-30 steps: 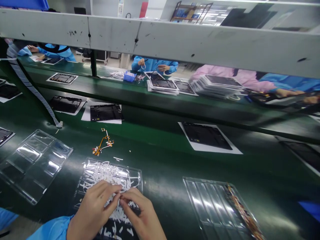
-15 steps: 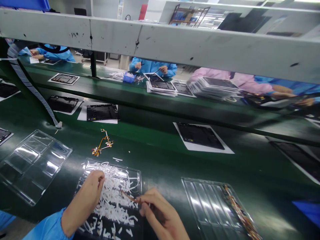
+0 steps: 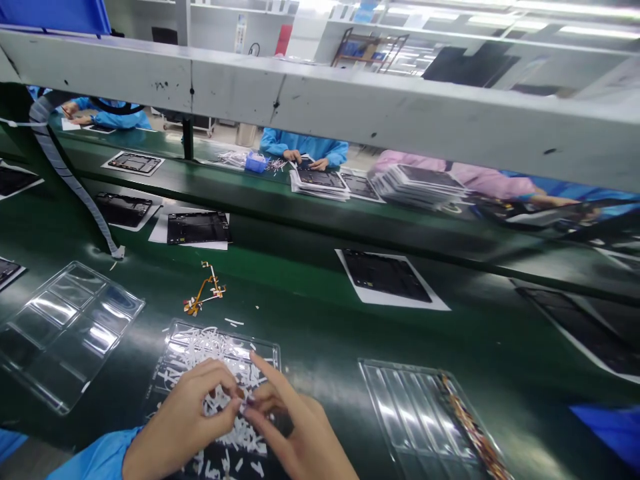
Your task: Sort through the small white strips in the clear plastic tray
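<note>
Green bench; pinched part indistinct between hands

Dark green bench top, glossy with pale glare. Clear plastic tray at left, see-through, white highlights. Second clear tray under the hands, heaped with white strips. Third clear tray at right, ribbed, with a row of orange-brown parts along its edge. Orange and gold flex cable with white bits, loose on the green. Black panels on white sheets. Light blue sleeve on the left arm. Grey beam overhead, black scuffs. Across the line, blue coat, pink coat, small blue bin.
</note>
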A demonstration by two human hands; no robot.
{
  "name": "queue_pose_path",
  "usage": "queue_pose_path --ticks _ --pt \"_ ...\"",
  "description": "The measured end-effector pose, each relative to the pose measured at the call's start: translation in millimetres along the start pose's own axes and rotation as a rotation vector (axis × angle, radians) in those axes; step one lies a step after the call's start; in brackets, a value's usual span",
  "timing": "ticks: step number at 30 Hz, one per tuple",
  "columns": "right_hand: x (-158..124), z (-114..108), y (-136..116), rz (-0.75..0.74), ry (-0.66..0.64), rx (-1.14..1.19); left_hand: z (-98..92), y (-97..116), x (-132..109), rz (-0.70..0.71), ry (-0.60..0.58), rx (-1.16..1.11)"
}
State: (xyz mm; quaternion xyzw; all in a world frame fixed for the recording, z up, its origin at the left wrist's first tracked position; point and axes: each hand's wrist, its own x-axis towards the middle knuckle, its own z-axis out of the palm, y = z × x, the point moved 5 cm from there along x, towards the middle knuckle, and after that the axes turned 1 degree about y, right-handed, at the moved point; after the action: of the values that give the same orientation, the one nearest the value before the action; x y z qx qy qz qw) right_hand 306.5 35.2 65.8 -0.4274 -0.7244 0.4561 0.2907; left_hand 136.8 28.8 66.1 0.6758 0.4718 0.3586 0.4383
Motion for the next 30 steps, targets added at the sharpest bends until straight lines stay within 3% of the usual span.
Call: queue_pose_path --ticks 6,13,30 --pt "1.7 -5.6 -21.2 -0.182 0.040 -0.191 0.2 -9.5 -3.0 -0.033 0.007 0.047" --pt "4.3 -1.6 -26.7 -0.259 0.095 -0.352 -0.4 -9.3 -0.9 0.045 0.055 0.093" --pt "9.0 6.6 -25.7 -0.281 0.183 -0.530 -2.3 -7.3 -0.6 0.033 0.023 0.087"
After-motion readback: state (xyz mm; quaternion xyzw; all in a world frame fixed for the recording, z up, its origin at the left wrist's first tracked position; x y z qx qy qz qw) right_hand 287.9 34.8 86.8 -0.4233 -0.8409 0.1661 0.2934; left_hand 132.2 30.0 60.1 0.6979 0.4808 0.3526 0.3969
